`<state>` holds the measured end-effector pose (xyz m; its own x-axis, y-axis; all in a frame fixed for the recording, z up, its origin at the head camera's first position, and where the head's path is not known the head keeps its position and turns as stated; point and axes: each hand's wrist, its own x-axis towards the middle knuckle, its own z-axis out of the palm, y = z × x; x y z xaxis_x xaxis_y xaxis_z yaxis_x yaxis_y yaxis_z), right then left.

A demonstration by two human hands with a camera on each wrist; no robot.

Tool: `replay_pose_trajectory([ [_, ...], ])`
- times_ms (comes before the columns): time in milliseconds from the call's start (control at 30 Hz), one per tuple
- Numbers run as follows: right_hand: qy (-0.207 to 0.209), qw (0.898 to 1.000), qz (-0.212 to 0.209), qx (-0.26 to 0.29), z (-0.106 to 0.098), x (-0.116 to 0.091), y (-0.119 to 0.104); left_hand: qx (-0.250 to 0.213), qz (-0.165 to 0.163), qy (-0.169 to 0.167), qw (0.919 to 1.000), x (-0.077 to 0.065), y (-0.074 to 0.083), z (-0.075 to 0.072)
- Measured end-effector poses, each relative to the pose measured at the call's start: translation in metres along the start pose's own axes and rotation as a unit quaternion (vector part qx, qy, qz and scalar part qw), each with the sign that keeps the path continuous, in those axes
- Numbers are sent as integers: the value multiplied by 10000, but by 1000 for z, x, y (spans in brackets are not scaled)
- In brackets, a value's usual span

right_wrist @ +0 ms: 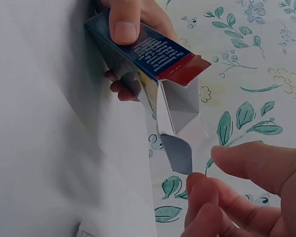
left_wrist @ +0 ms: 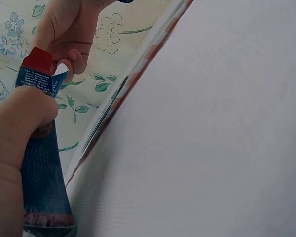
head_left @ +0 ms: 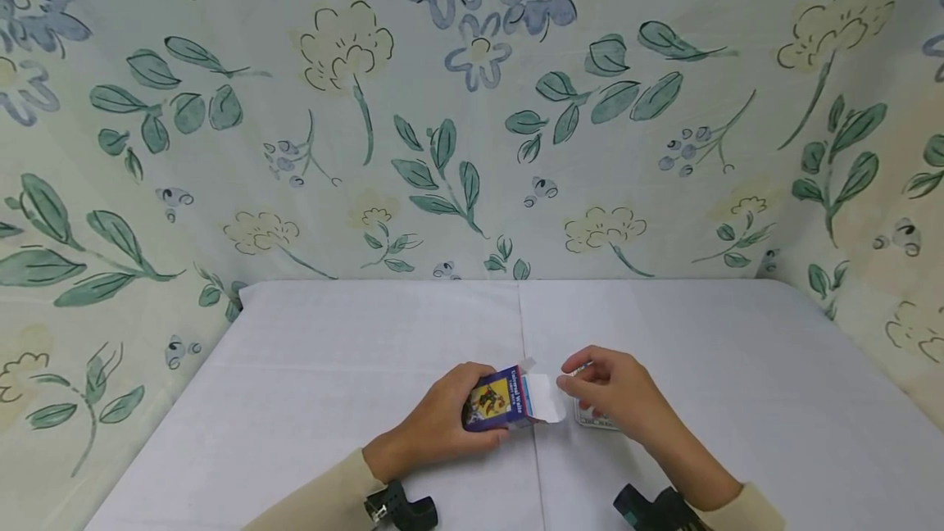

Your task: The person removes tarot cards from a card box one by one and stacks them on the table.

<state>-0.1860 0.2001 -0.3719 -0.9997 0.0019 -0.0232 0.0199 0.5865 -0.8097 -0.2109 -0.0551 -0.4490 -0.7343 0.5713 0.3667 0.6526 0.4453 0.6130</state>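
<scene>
My left hand (head_left: pixel 435 416) grips a small blue-purple card box (head_left: pixel 490 401) printed "Universal Waite", held above the table. Its near end is unfolded: a white flap (right_wrist: pixel 180 153) hangs out and a red tab (right_wrist: pixel 187 70) sticks up. Pale inner walls show through the opening. Beside the flap is my right hand (head_left: pixel 615 392), thumb and fingertips apart with nothing between them. One fingertip is right at the flap's edge; whether it touches, I cannot tell. Partly hidden under the right hand, a deck of cards (head_left: pixel 599 420) lies on the table.
A white cloth covers the table (head_left: pixel 332 351), with a crease running down its middle. Floral fabric (head_left: pixel 457 211) hangs behind and at both sides. Each wrist wears a dark camera mount (head_left: pixel 401 506).
</scene>
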Motion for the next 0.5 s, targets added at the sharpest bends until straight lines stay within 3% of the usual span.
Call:
replay_pose_trajectory([
  [300, -86, 9999, 121, 11, 8, -2, -3, -79, -42, -67, 9999, 0, 2, -1],
  [500, -26, 9993, -34, -363, 10, -3, -3, -138, -93, -133, 9998, 1, 3, -2],
])
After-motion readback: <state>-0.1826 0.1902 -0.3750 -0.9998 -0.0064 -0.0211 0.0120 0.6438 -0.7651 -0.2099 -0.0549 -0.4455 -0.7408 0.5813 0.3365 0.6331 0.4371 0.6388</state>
